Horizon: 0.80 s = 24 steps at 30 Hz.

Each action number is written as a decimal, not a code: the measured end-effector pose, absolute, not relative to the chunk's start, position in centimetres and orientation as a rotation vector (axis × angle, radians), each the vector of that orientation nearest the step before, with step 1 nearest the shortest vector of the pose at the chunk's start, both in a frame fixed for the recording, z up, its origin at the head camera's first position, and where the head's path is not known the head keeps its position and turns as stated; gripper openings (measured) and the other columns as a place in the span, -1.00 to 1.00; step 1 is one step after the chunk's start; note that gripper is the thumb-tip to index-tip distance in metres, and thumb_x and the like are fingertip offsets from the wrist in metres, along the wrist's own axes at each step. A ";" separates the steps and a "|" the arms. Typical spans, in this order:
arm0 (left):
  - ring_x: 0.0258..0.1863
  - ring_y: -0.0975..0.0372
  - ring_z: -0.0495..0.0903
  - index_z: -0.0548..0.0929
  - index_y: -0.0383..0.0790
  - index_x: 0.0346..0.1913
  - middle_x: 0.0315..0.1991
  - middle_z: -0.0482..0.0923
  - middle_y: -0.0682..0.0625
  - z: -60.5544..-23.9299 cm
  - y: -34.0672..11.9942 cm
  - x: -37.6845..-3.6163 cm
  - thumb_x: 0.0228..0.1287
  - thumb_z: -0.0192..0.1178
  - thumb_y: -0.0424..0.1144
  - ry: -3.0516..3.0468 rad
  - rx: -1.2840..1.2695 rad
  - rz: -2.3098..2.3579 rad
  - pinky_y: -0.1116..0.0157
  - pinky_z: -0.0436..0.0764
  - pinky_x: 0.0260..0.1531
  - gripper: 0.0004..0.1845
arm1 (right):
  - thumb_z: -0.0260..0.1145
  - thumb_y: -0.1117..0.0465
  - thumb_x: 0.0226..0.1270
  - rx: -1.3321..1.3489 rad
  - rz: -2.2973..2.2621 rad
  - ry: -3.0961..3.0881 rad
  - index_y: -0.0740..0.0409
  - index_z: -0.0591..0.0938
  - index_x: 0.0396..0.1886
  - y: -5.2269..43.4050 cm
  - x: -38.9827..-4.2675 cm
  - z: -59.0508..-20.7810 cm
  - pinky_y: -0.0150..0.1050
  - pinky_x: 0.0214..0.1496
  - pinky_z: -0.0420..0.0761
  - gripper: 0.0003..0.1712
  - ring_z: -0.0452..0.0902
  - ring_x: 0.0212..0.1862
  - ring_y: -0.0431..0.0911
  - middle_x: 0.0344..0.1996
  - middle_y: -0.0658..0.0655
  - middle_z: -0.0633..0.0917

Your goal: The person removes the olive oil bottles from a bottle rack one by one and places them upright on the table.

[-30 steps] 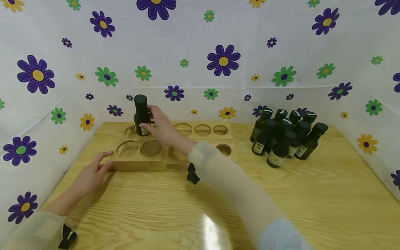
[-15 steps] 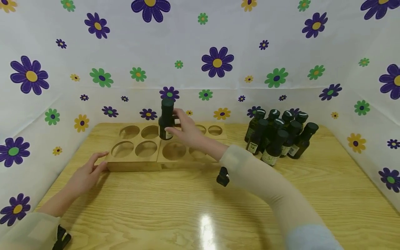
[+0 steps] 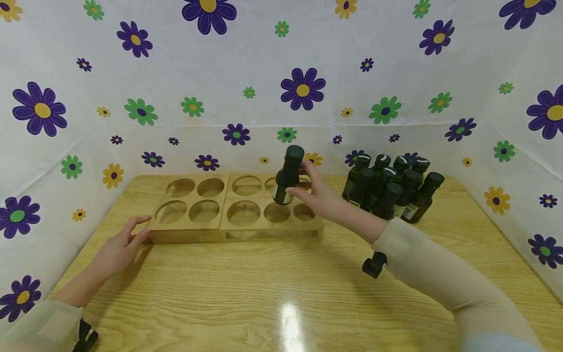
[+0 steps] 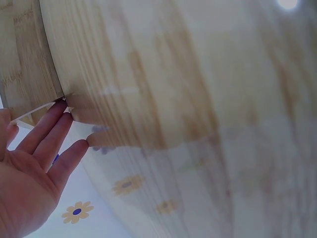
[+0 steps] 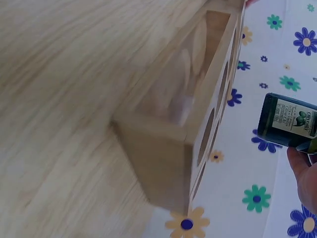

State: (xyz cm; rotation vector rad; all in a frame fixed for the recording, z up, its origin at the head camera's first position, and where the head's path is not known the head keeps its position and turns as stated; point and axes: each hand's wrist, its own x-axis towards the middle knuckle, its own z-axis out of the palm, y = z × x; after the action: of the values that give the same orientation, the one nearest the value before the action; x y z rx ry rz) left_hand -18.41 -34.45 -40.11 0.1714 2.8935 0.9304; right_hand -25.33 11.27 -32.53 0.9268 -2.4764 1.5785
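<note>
The left hand [image 3: 118,247] lies flat on the pale wooden table [image 3: 272,298], fingers straight and relaxed, grasping nothing. Its fingertips [image 4: 63,106] touch the near left corner of the light bamboo rack with round holes [image 3: 193,230]; the left wrist view shows them at the corner where the rack meets the tabletop. A cream sleeve covers the forearm, and a small black clip sits at the cuff.

To the right of that hand the rack stretches across the table in two joined blocks, each with two rows of round holes. All the holes that show hold nothing.

Further right, the right hand [image 3: 323,195] hovers above the rack's right block, over its far row of holes. Its fingers and thumb are curled round the lower body of a dark green glass bottle with a black screw cap [image 3: 288,173]. The bottle is lifted clear of the rack and leans slightly, cap tilted to the right. In the right wrist view its cream label [image 5: 293,118] shows beside the fingers, with the rack's end [image 5: 163,163] below and apart from it.

Right of that hand, near it and just beyond the rack's end, a cluster of matching dark bottles [image 3: 393,190] stands on the table. Most stand upright; the one furthest right leans.
</note>
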 end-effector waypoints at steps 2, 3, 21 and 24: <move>-0.25 -0.11 0.56 0.08 -0.25 0.47 0.09 0.42 -0.59 -40.2 -34.4 -18.4 0.59 -0.31 0.06 2.885 0.171 0.933 0.09 0.43 -0.40 -0.40 | 0.29 0.38 0.35 0.878 1.541 -2.521 0.31 0.25 0.33 12.9 -24.7 -32.5 0.01 0.18 0.44 -0.38 0.37 0.24 0.13 0.18 0.28 0.44; -0.25 -0.11 0.56 0.07 -0.25 0.47 0.09 0.42 -0.59 -40.2 -34.4 -18.4 0.59 -0.31 0.06 2.883 0.171 0.934 0.10 0.43 -0.41 -0.39 | 0.30 0.37 0.34 0.853 1.513 -2.540 0.29 0.25 0.33 13.7 -24.4 -32.5 0.02 0.18 0.44 -0.37 0.37 0.24 0.12 0.19 0.27 0.44; -0.25 -0.13 0.58 0.06 -0.26 0.48 0.08 0.43 -0.59 -40.5 -34.5 -18.4 0.59 -0.32 0.07 2.880 0.181 0.918 0.08 0.45 -0.41 -0.39 | 0.31 0.59 0.19 0.619 1.202 -2.500 0.51 0.30 0.17 25.8 -18.2 -33.7 -0.55 -0.06 0.47 -0.43 0.46 0.02 -0.32 -0.03 0.37 0.50; -0.25 -0.14 0.58 0.07 -0.25 0.48 0.08 0.43 -0.59 -40.4 -34.5 -18.4 0.59 -0.32 0.07 2.887 0.179 0.916 0.08 0.45 -0.41 -0.39 | 0.29 0.63 0.18 0.613 1.213 -2.476 0.54 0.29 0.15 27.5 -17.5 -34.2 -0.62 -0.11 0.44 -0.44 0.40 -0.05 -0.51 -0.06 0.20 0.50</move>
State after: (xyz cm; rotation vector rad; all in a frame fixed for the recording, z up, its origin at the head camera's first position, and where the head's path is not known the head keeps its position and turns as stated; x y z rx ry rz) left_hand -18.43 -34.49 -40.36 0.1791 2.8867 0.9160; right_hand -17.54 27.48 -34.22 0.6129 -2.4759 1.2134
